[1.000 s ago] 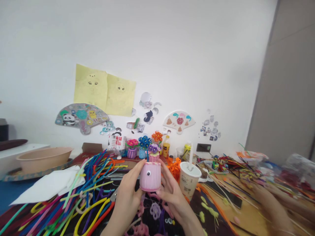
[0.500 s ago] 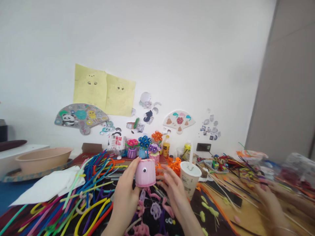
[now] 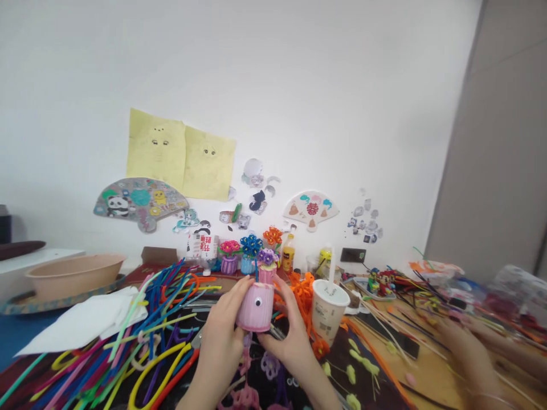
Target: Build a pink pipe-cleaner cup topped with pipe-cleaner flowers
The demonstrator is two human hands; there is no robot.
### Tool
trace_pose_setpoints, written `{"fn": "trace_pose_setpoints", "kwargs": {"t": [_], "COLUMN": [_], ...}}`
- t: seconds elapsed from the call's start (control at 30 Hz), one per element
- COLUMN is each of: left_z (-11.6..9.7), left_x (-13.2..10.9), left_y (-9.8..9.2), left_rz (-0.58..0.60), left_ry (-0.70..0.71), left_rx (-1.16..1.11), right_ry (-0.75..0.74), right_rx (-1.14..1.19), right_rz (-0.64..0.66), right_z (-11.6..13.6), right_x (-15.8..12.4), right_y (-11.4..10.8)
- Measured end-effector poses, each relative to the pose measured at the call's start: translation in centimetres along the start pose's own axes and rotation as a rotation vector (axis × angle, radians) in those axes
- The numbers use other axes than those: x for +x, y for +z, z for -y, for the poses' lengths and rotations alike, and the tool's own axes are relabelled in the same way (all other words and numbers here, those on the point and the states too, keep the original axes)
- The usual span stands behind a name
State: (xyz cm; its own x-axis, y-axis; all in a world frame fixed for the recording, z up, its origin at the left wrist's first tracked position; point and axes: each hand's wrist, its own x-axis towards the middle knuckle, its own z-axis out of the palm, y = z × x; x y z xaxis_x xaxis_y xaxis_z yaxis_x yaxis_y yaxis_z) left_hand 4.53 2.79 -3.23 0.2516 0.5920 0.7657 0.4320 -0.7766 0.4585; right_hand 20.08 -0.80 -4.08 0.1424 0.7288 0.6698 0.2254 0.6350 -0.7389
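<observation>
A small pink pot with ribbed sides and one googly eye stands upright between my hands, above the dark mat. My left hand wraps its left side, with the fingers behind the rim. Against its right side curves my right hand, the thumb near the pot's base and the fingers by the rim. Below lie pink and purple pipe-cleaner flowers, partly covered by my wrists. Just behind the pot, a smaller pink pot with purple flowers is visible.
Many coloured pipe cleaners spread at the left beside white paper. A lidded paper cup with a straw stands right of my hands, near orange pipe-cleaner pieces. Another person's blurred hands are at the far right.
My right hand has moved from beside the pot onto its right side. The pot has shifted slightly right and down. The other person's hands have moved a little.
</observation>
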Motion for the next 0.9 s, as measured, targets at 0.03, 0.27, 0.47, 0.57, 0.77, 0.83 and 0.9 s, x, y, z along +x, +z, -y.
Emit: {"fn": "trace_pose_setpoints", "kwargs": {"t": [0.03,0.27,0.47,0.57,0.77,0.83,0.9], "left_z": [0.0,-0.2,-0.4,-0.6,-0.7,-0.8,-0.8], "left_x": [0.0,-0.1,-0.2,-0.2,-0.4,-0.3,-0.3], "left_y": [0.0,0.2,0.1,0.0,-0.1,-0.2,-0.2], "left_rz": [0.017,0.05,0.004,0.006,-0.03,-0.045,-0.047], "left_ry": [0.003,0.049,0.091,0.075,0.082,0.087,0.104], "left_rx": [0.003,0.081,0.119,0.159,0.216,0.212,0.195], "right_ry": [-0.046,-0.153,-0.163,-0.157,-0.095,-0.016,0.12], "right_rx": [-0.09,-0.279,-0.308,-0.303,-0.12,0.095,0.342], "right_rz": [0.0,0.015,-0.014,-0.026,0.008,0.044,0.073], "right_z": [-0.1,0.3,1.1,0.9,0.4,0.5,0.7], "right_x": [0.0,0.1,0.2,0.1,0.3,0.2,0.0], "right_y": [0.1,0.1,-0.1,-0.2,-0.2,-0.2,0.0]}}
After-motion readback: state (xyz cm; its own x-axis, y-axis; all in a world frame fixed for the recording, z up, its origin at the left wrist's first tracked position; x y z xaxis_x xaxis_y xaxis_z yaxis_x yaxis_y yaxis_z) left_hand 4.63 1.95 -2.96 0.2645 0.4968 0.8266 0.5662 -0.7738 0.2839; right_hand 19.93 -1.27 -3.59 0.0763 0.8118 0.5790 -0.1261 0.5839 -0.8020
